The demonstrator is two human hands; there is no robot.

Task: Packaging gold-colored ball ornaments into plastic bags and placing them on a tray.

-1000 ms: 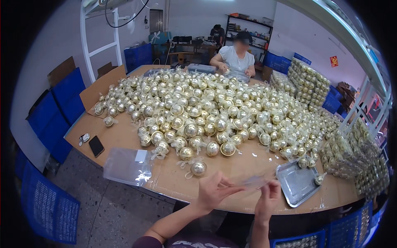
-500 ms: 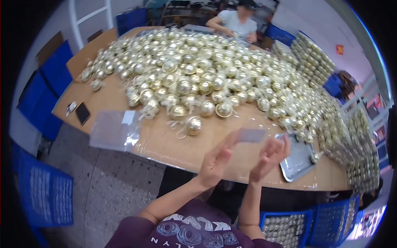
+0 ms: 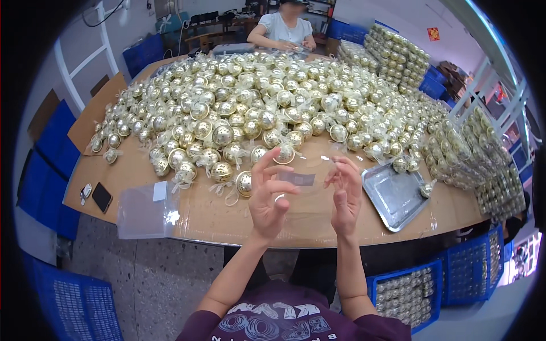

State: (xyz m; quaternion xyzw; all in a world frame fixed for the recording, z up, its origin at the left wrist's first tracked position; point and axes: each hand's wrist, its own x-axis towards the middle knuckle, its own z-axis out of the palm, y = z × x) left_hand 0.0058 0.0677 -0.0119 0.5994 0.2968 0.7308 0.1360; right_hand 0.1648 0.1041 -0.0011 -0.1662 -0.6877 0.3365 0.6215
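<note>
Left hand (image 3: 272, 196): raised above the near edge of the surface, palm toward the camera; fingers (image 3: 263, 165) pinched on the left end of a small clear plastic bag; grip at the corner, presumably to keep the film taut.
Right hand (image 3: 344, 193): raised at 3 o'clock of the left hand; fingers (image 3: 335, 167) pinched on the right end of the same bag; opposed grip, apparently to spread the film flat or open its mouth.
Clear plastic bag (image 3: 297, 178): stretched between both hands, off the surface, roughly level; a pale label patch visible at its middle; empty as far as visible.
Nearest ball (image 3: 244, 183): gold, with a ribbon loop, at 9 o'clock of the left hand, on the surface at the near rim of the heap; within easy reach.
Heap of gold balls (image 3: 267, 108): at 12 o'clock of the hands, covering most of the surface; loose, unsorted, many with pale ribbons.
Metal tray (image 3: 392, 193): at 3 o'clock of the right hand, on the surface; one ball at its far corner; otherwise bare.
Stack of flat clear bags (image 3: 149, 209): at 9 o'clock of the left hand, overhanging the near edge of the surface; placed as a supply within reach.
Phone (image 3: 102, 196): further out at 9 o'clock, flat on the surface, well apart from the hands.
Surface (image 3: 227, 219): brown, bare along the near edge under the hands.
Bagged balls (image 3: 472, 153): piled at 2 o'clock along the right side of the surface.
Blue crates (image 3: 409, 292): at 5 o'clock below the surface, filled with packed balls.
Second person (image 3: 287, 28): seated at 12 o'clock on the far side, hands on the surface.
</note>
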